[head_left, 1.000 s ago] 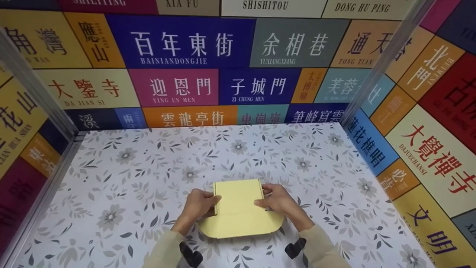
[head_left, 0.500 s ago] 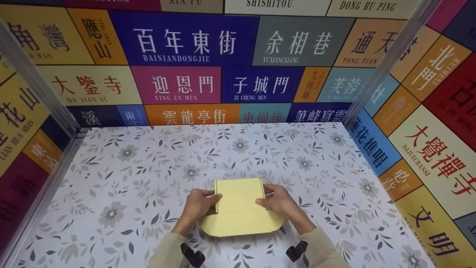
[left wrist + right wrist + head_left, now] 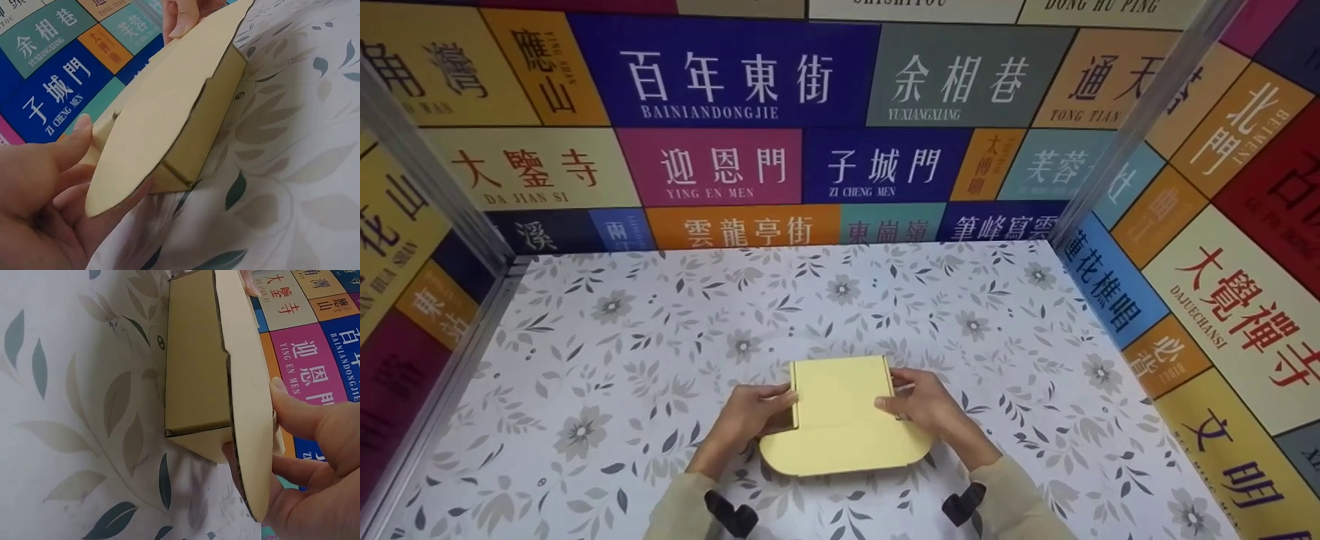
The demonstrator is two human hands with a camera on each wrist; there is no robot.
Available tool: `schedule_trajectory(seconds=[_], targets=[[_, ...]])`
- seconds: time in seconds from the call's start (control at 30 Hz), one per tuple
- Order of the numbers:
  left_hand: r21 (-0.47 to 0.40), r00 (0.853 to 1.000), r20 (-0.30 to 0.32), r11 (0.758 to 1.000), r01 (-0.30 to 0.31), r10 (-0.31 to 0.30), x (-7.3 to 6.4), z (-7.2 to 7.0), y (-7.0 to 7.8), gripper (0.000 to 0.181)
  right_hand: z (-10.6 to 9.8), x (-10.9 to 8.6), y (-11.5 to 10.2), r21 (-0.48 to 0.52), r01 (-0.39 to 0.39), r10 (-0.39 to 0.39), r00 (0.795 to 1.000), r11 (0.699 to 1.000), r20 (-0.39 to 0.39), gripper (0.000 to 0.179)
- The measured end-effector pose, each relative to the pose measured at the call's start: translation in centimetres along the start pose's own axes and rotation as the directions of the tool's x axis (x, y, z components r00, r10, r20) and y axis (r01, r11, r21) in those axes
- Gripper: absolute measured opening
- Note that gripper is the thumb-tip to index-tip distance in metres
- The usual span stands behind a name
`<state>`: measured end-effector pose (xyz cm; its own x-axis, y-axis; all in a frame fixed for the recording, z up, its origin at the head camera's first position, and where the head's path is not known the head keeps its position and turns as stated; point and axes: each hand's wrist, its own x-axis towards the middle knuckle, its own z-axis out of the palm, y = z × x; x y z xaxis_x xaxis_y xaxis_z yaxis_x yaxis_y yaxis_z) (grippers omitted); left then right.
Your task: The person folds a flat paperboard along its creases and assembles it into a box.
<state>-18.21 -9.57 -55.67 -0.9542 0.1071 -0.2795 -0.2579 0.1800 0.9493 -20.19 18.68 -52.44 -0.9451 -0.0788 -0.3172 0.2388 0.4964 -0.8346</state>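
Observation:
A small pale-yellow cardboard box [image 3: 841, 390] rests on the table near its front, lid on top. From the lid a wide flap [image 3: 846, 451] with rounded corners sticks out toward the person, over the box's front wall [image 3: 194, 354]. My left hand [image 3: 744, 417] holds the left side, thumb at the lid's edge; in the left wrist view its fingers pass beneath the flap's end. On the opposite side, my right hand [image 3: 924, 406] grips the box with the thumb on the lid's right edge and the fingers along the side wall. The box's inside is hidden.
A white tablecloth [image 3: 660, 330] with grey leaves and flowers covers the table. Panels of coloured place-name signs [image 3: 727, 75] enclose it at the back and both sides, with metal posts at the corners. Black straps [image 3: 731, 514] sit on both wrists.
My left hand has shifted slightly left, and its thumb has slid back from the lid to its edge. The right hand and the box stay nearly in place.

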Motion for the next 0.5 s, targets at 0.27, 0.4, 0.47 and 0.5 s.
schedule_trajectory(seconds=[0.27,0.4,0.47,0.5], targets=[[-0.012,0.975,0.164,0.989,-0.147,0.147,-0.1,-1.4,-1.9,0.069,-1.4,0.8,3.2,0.282,-0.004,-0.043,0.987,0.959,0.157,0.043],[0.067,0.921,0.271,0.949,-0.308,0.28,0.2,-1.9,-2.7,0.08,-1.7,1.1,4.5,0.259,0.03,-0.088,0.972,0.966,0.219,0.052],[0.075,0.903,0.31,0.939,-0.336,0.298,0.2,-2.1,-3.0,0.081,-1.7,1.2,4.8,0.236,0.054,-0.11,0.968,0.97,0.227,0.056],[0.066,0.9,0.323,0.942,-0.329,0.292,0.2,-2.2,-3.2,0.081,-1.7,1.2,4.9,0.234,0.068,-0.123,0.965,0.97,0.231,0.058]])
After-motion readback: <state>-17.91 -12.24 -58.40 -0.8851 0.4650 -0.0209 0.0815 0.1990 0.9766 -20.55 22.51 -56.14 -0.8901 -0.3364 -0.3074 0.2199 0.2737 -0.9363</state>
